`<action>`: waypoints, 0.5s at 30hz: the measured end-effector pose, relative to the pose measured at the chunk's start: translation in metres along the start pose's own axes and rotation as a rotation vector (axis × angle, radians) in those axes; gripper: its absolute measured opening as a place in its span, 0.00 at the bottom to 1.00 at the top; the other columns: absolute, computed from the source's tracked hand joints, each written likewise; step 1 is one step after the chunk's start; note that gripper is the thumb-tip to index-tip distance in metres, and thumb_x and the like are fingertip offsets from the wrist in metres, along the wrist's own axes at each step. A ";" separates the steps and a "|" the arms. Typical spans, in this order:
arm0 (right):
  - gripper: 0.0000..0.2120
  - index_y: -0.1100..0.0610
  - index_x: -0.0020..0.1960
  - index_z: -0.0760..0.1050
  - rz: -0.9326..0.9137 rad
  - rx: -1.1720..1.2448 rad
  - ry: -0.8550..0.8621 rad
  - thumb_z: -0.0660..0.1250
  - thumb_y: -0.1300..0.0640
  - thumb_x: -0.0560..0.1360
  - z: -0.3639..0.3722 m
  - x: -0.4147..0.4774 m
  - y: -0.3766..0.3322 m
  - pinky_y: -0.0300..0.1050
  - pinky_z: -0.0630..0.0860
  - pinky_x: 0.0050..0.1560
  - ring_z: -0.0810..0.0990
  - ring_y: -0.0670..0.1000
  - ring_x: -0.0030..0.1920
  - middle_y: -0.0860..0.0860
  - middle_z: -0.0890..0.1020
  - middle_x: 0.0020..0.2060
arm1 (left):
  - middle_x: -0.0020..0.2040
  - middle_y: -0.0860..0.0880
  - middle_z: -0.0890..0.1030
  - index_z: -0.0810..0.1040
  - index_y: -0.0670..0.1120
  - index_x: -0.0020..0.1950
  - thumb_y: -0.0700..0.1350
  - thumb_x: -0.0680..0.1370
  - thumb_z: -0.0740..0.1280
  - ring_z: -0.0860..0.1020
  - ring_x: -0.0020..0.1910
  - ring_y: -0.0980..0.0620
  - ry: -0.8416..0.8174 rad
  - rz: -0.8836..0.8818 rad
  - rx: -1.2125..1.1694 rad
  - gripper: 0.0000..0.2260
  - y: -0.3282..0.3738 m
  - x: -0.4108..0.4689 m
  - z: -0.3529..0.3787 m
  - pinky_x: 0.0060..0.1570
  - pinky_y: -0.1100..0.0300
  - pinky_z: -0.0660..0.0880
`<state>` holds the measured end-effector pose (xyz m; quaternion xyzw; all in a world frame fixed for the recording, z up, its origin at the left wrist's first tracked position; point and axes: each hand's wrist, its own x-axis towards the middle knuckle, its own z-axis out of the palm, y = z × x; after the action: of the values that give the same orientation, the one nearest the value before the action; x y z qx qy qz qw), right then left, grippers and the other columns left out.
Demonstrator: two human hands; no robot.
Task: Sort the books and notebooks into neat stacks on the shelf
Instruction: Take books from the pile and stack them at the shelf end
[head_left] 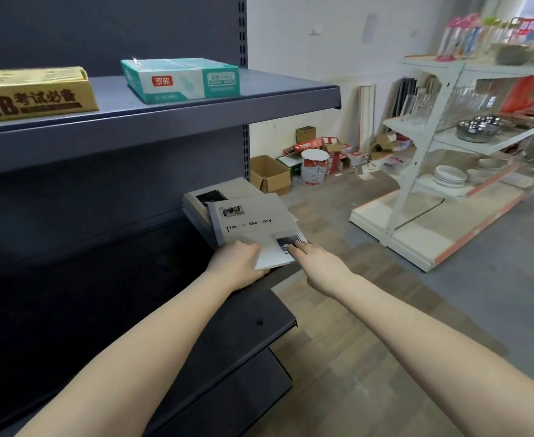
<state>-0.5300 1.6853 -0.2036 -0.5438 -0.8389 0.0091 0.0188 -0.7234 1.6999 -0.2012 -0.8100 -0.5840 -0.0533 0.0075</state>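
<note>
A grey book titled "Time & Memory" (253, 225) lies skewed on top of a short stack of like grey books (215, 193) at the right end of the dark middle shelf (171, 247). My left hand (237, 266) grips the top book's near left corner, fingers curled over the cover. My right hand (319, 266) has its fingertips pressed flat on the cover's near right corner, by a small dark photo. The top book juts past the shelf's front edge.
The upper shelf (196, 111) carries a yellow "2B" box (32, 94) and a teal box (180, 78). A lower dark shelf (246, 335) sticks out below. To the right stand a white rack (448, 152) with bowls and plates, and cardboard boxes (270, 175) on the floor.
</note>
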 end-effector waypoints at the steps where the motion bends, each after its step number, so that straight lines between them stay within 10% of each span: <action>1: 0.34 0.58 0.76 0.52 -0.011 -0.002 0.007 0.55 0.73 0.73 0.000 0.005 0.002 0.45 0.58 0.70 0.58 0.56 0.74 0.56 0.56 0.75 | 0.55 0.46 0.78 0.73 0.47 0.54 0.59 0.73 0.67 0.77 0.50 0.44 -0.003 -0.012 -0.013 0.19 -0.002 0.004 0.002 0.42 0.57 0.73; 15: 0.28 0.54 0.76 0.54 0.058 0.028 -0.071 0.58 0.49 0.80 0.013 0.077 0.026 0.57 0.56 0.72 0.52 0.68 0.73 0.53 0.54 0.77 | 0.61 0.44 0.74 0.67 0.46 0.64 0.66 0.73 0.62 0.74 0.58 0.44 -0.031 -0.129 0.156 0.29 -0.011 0.051 0.014 0.49 0.55 0.73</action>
<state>-0.5384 1.7656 -0.2163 -0.5669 -0.8228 0.0406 -0.0034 -0.7169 1.7530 -0.2106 -0.7684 -0.6374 0.0048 0.0580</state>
